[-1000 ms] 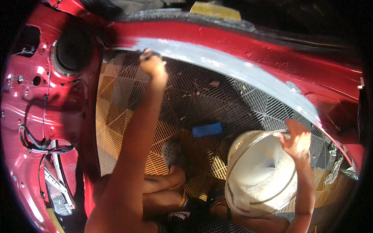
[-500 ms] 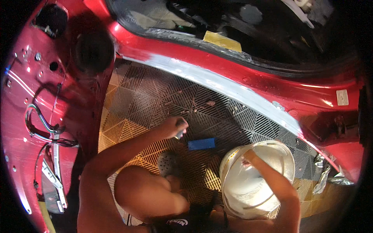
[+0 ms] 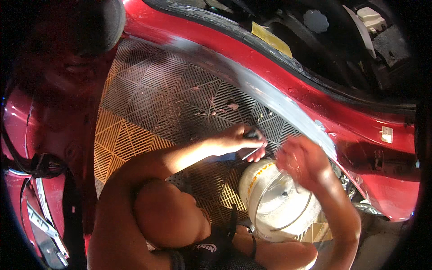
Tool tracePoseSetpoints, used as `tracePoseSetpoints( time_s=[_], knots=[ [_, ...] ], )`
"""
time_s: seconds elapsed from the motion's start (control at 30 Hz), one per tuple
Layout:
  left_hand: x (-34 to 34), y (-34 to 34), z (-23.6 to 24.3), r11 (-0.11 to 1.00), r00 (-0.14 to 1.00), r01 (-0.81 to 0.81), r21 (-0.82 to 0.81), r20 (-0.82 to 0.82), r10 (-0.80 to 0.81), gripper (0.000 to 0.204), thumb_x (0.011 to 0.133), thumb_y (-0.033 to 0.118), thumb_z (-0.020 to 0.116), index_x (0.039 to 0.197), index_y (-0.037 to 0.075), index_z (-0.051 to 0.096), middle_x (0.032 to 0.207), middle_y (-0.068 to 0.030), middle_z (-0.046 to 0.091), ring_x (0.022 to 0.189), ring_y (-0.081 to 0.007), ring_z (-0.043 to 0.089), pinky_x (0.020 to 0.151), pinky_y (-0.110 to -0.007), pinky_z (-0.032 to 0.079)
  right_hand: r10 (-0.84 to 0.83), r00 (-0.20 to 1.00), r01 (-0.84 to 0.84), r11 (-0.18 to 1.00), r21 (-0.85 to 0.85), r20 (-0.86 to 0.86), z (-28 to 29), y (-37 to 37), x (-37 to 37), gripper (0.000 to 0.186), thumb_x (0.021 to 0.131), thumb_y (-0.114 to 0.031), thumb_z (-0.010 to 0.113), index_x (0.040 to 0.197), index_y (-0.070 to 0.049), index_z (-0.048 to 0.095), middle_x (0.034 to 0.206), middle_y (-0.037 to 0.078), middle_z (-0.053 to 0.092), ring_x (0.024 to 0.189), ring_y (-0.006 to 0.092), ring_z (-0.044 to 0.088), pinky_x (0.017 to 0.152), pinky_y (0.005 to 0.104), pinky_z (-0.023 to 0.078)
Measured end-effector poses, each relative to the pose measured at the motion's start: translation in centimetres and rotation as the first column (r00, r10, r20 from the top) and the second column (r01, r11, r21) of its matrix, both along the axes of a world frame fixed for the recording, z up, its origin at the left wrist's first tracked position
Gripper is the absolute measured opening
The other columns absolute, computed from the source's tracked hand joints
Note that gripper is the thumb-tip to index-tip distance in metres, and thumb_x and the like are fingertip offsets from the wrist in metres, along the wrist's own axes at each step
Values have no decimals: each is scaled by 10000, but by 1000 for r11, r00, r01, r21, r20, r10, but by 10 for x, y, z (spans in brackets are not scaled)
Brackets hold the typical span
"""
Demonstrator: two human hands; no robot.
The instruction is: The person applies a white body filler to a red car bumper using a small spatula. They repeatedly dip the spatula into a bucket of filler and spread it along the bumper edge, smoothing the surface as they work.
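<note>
Right beyond the person's right leg [image 3: 288, 255] sits a white bucket [image 3: 250, 198], its round mouth facing the camera. Just past its upper left rim is the left hand [image 3: 240, 139], fingers curled, its grip pinching a small dark object [image 3: 253, 134]; a thin pale edge shows below the fingers, though what the object is cannot be told. The right hand [image 3: 300, 161] is over the bucket's upper right rim; it is blurred, so whether its grip is spread or pressed together cannot be told, nor whether it touches the rim. Left of the bucket, a blue block [image 3: 226, 157] lies on the slatted floor tiles [image 3: 130, 139], partly hidden by the left forearm. Beyond the bucket curves a red car body [image 3: 310, 92] with a grey band [image 3: 292, 114] along its edge, and farther off a yellow strip [image 3: 272, 39]. Well left of the bucket is a red panel [image 3: 14, 118] with dark wiring [image 3: 47, 165].
</note>
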State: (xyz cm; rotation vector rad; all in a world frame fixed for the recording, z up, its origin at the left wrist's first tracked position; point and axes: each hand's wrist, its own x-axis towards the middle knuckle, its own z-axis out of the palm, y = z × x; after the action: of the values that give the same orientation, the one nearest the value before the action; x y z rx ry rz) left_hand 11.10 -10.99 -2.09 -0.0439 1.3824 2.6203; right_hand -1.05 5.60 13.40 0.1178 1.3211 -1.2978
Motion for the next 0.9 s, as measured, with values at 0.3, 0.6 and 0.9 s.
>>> tracePoseSetpoints(
  time_s=[0.3, 0.6, 0.9],
  knots=[
    [4, -130, 30, 511, 561, -825, -242, -226, 797, 293, 1056, 193, 582, 1303, 38, 556, 1097, -128, 717, 942, -178, 727, 619, -351, 650, 166, -71, -638, 750, 173, -984, -30, -206, -7, 285, 1006, -233, 616, 1179, -29, 716, 1104, 151, 753, 995, 248, 736, 885, 384, 573],
    [116, -142, -85, 453, 457, -644, -616, 164, 874, 196, 1045, 199, 620, 1113, 17, 644, 829, -113, 735, 549, -72, 574, 454, -227, 398, 475, 198, -214, 875, 435, -858, -27, 33, 23, 325, 998, -227, 509, 772, -26, 628, 598, 57, 590, 542, 164, 593, 550, 329, 487],
    [52, -90, -100, 689, 699, -502, -523, 223, 679, 183, 1057, 217, 596, 1061, 50, 670, 734, -44, 693, 501, -55, 506, 460, -234, 401, 41, 980, 69, 844, 531, -193, -245, 171, 17, 539, 1000, -464, 542, 1372, -75, 578, 1272, 103, 661, 1120, 231, 670, 927, 406, 568]
  ],
)
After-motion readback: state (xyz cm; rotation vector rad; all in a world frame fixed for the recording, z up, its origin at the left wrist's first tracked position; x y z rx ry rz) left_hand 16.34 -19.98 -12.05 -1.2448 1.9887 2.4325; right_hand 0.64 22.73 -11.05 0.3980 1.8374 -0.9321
